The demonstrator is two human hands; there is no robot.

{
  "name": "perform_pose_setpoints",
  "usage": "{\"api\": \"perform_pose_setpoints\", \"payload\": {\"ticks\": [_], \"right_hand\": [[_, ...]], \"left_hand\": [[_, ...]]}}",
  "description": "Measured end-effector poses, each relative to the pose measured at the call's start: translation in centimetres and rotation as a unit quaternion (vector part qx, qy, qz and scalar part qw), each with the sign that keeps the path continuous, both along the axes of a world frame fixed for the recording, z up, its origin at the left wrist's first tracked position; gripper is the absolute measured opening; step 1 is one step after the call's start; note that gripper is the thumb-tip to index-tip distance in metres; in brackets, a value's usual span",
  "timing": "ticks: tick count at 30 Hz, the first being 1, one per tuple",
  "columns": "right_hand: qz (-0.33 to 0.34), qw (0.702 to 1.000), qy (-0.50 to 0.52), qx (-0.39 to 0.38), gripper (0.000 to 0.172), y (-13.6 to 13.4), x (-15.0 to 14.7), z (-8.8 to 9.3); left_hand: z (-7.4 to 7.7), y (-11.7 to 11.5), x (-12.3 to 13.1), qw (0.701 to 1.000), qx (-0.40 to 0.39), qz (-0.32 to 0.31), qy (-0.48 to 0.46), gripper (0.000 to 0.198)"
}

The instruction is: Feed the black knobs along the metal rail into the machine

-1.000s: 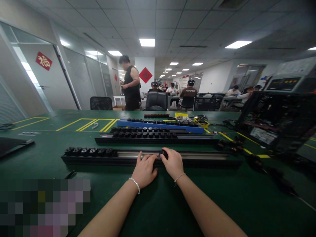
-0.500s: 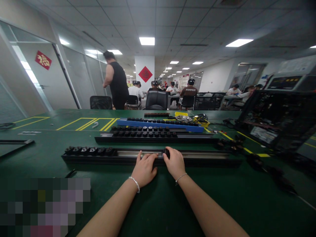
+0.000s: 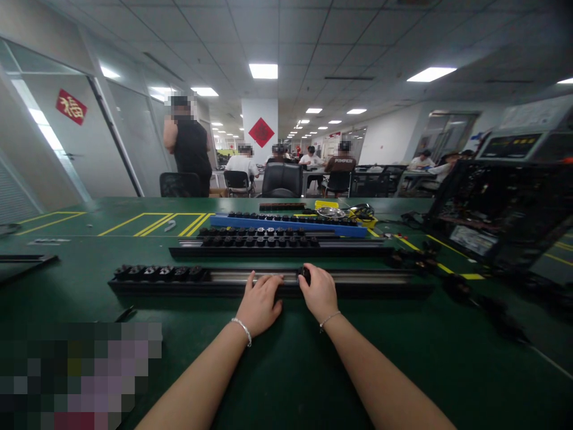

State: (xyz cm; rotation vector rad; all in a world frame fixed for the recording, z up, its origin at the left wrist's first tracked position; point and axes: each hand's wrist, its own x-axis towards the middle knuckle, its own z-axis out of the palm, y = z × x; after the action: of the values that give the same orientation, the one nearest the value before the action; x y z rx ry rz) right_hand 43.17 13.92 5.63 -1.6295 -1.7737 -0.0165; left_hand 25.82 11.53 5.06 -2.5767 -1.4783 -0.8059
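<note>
A long black rail [image 3: 367,291] with a shiny metal inner channel lies crosswise on the green table before me. Several small black socket-like modules [image 3: 166,272] sit in a row in its left end. My right hand [image 3: 319,294] is closed, thumb and fingers around one more black module [image 3: 304,275] at the rail's middle; the fingers partly hide it. Just left of it, my left hand [image 3: 258,304] rests over the rail's near wall, its fingers spread along the channel and holding nothing.
Behind lie another black rail with modules [image 3: 264,241] and a blue rail [image 3: 286,225]. Loose black parts [image 3: 461,289] are strewn at the right, near an open equipment case [image 3: 496,203]. A metal dish [image 3: 331,212] stands at the back. Beyond the table, a person [image 3: 190,146] stands.
My right hand has shifted slightly right along the rail with the black module, widening the gap to my left hand. The standing person has moved left. The whole view has shifted slightly.
</note>
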Motion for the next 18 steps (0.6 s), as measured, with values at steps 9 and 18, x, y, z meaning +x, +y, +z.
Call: {"api": "perform_pose_setpoints", "payload": {"ticks": [9,18], "right_hand": [[-0.020,1.000,-0.009,-0.010,0.035,-0.2,0.8,0.1],[-0.022,1.000,-0.007,-0.021,0.038,-0.3,1.8,-0.1]], "left_hand": [[-0.6,0.5,-0.5,0.996,0.033,0.080,0.009,0.039],[-0.4,0.5,-0.6,0.996,0.033,0.084,0.019,0.036]]}}
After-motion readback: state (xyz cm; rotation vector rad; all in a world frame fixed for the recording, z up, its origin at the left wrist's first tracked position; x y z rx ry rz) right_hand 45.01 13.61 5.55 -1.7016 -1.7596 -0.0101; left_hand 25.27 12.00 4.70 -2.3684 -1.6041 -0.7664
